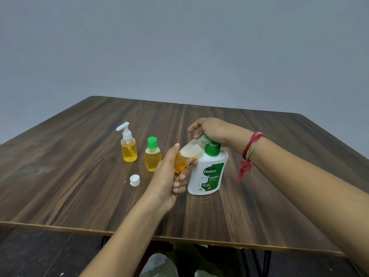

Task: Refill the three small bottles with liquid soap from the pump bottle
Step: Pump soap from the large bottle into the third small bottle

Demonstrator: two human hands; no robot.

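the held bottle (190,151) is a small clear plastic one, uncapped, and it sits just above the tabletop (79,176), right up against the pump bottle (207,177). its long axis is tilted: the base points down and left into my palm, and the ribbed threaded neck points up and right, with the mouth under the green pump head. amber soap fills the lower part, pale foam lies above it, and a small red-and-white sticker shows on its side.

my left hand (169,176) grips it round the lower half, thumb up along the near side and fingers curled beneath. my right hand (211,130) lies palm down on top of the pump head, thumb out to the left; i cannot tell whether its fingers clasp the pump or only press on it. a red thread (249,148) is tied at that wrist, with a tassel hanging.

the pump bottle stands upright, white and smooth, rounded at the shoulders, with a green collar and a green dettol label.

to the left, a green-capped bottle (152,154) stands upright, full of amber soap. farther left stands a small pump bottle (128,145) with a white nozzle, also amber. a white cap (135,180) lies on the dark wood-grain tabletop, near my left hand.
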